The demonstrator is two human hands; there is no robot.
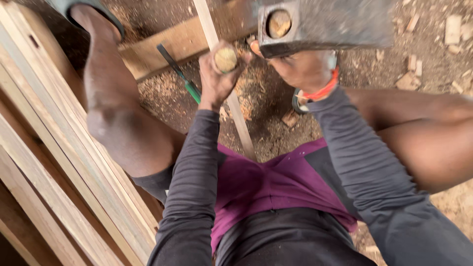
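Wooden chisel handle (225, 59) end-on to camera, long axis pointing down at narrow timber strip (236, 113); left hand (217, 81) fisted around it. Right hand (303, 69) grips raised steel hammer (325, 22) above.

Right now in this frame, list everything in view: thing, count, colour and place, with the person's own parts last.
hammer: one, grey metal head with a wooden handle end showing in its eye, raised at top right.
chisel: one, round tan wooden handle top, gripped upright at centre.
slat: one, pale wood, running from top centre down toward the lap.
tool: one, black with a green handle, lying on the ground left of the slat.
planks: several, pale wood, stacked along the left edge.
offcuts: many, tan, scattered on the ground at top right.
left hand: shut around the chisel.
right hand: shut on the hammer, orange band at the wrist.
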